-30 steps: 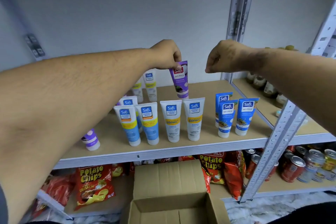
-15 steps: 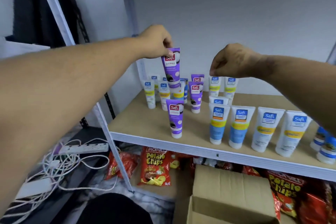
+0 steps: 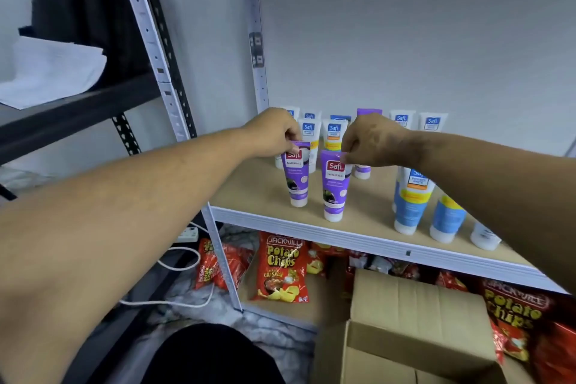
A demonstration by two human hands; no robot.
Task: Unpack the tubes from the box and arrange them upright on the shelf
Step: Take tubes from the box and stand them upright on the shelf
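two purple tubes pinched by their top edges

left hand (image 3: 274, 134) held the left purple tube (image 3: 297, 176), right hand (image 3: 371, 143) the right purple tube (image 3: 335, 187); a careless release could've toppled either.

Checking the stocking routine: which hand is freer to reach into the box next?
Neither is free: the left hand pinches one purple tube, the right hand the neighbouring tube. The right hangs nearer the box.

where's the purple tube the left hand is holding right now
In the head view, the purple tube stands upright near the shelf's front left corner, its top pinched by the left hand, just left of a second purple tube.
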